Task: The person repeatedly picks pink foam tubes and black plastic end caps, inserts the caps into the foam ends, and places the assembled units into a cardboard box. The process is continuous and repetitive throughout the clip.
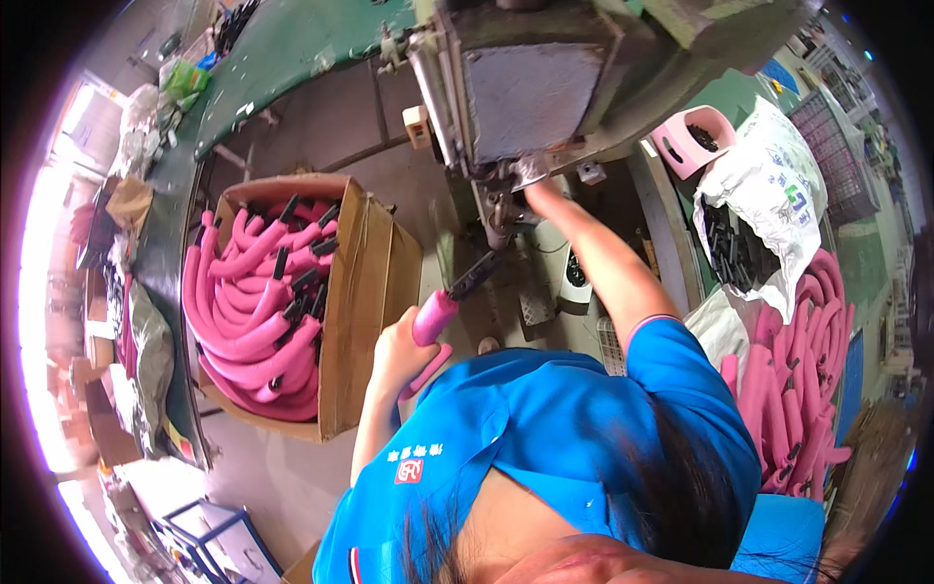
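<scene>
1. Near the middle of the view, the left hand (397, 352) is wrapped tight around a pink foam-covered handle (434, 319), gripping the foam part so that its black end cap (475, 274) points up and away toward the machine (545, 97).
2. That tilt looks deliberate: the black tip is apart from the machine's lower head, aimed at it, while the soft pink sleeve gives the fingers something to squeeze.
3. Farther off, the right hand (535, 190) reaches up under the grey metal body of the machine. It touches the small metal parts there, but whether its fingers are pinched together or spread I cannot tell, since the machine's edge and the wrist hide them.
4. The right arm is stretched nearly straight, which suggests the working spot sits well away from the body.
5. To the left stands an open cardboard box (370, 292) packed with curved pink handles, their black caps all lying toward the right side of the box; the box sits within easy reach of the left hand.
6. On the right, a loose heap of pink handles (803, 389) lies beside the person's blue sleeve, and above it a white sack (769, 185) gapes open, showing small black parts.
7. A pink plastic stool (693, 139) stands just beyond the sack, near the green table (292, 49) edge that curves across the far side.
</scene>
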Demonstrator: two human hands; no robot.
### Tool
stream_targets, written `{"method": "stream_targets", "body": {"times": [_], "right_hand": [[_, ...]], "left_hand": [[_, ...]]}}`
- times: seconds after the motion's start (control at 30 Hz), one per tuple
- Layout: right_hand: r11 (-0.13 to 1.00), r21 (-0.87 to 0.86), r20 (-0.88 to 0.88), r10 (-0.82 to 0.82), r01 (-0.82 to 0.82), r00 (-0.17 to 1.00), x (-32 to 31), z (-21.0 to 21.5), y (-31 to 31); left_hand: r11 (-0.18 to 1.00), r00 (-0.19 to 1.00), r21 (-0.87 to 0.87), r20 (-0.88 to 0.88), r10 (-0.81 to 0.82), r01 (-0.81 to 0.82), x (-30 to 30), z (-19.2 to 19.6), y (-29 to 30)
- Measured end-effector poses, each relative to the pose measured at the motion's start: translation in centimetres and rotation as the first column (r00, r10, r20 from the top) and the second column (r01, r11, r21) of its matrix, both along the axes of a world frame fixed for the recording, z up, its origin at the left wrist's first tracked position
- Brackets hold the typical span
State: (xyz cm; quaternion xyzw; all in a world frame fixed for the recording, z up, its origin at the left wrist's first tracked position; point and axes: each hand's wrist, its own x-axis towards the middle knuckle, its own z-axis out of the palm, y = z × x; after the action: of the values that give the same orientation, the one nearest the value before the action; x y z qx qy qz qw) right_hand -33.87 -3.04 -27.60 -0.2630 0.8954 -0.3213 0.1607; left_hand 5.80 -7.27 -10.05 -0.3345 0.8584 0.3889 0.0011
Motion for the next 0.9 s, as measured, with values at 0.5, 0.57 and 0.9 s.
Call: {"method": "stream_targets", "body": {"times": [0.5,0.57,0.9], "right_hand": [[0.940,0.329,-0.119,0.134,-0.088,0.984,3.8,3.8,-0.9],[0.909,0.404,-0.195,0.196,-0.103,0.961,3.6,3.1,-0.9],[0.994,0.072,-0.053,-0.075,0.079,0.996,3.2,3.5,-0.7]], "left_hand": [[0.984,0.998,0.170,0.054,0.042,-0.050,1.0,-1.2,-0.3],[0.988,1.000,0.152,0.028,0.007,-0.011,0.0,-0.9,-0.3],[0.998,0.995,0.043,-0.096,-0.039,0.043,-0.5,0.7,1.1]]}}
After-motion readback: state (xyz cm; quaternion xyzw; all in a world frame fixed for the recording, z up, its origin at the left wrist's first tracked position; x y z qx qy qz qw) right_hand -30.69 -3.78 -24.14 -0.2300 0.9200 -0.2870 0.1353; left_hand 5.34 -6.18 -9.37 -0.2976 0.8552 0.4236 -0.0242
